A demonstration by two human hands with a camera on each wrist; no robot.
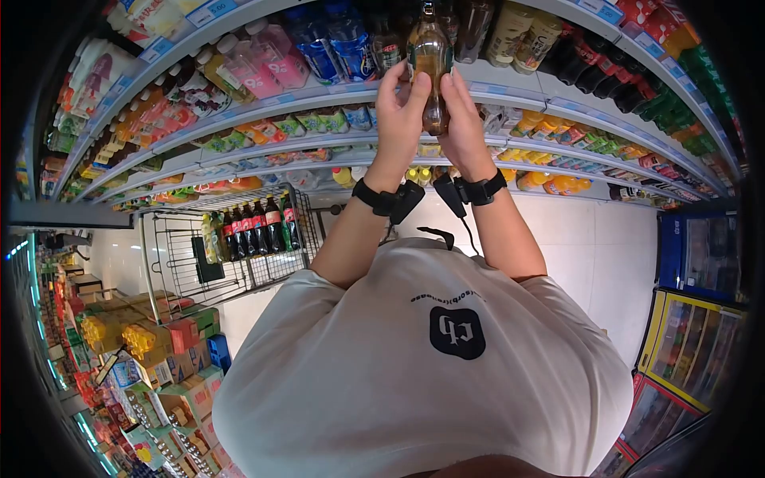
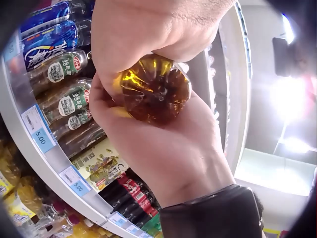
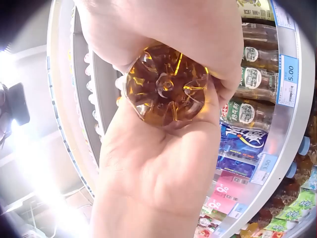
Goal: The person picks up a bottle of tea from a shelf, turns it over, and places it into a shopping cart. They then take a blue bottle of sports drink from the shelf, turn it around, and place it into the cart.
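An amber bottle of brown drink (image 1: 431,64) is held upright in front of the upper drinks shelf (image 1: 510,92). My left hand (image 1: 398,103) grips its left side and my right hand (image 1: 462,119) grips its right side, fingers wrapped round the body. The left wrist view looks up at the bottle's ribbed base (image 2: 156,89), with my left hand (image 2: 158,29) above it and my right hand (image 2: 168,148) below. From the right wrist, the same base (image 3: 168,91) shows between my right hand (image 3: 173,29) and left palm (image 3: 148,173).
Curved shelves (image 1: 239,111) full of bottled drinks with price tags fill the wall ahead. A wire shopping cart (image 1: 247,231) holding several dark and yellow bottles stands at the left. Stacked boxed goods (image 1: 151,342) lie lower left; glass-door coolers (image 1: 693,334) stand at the right.
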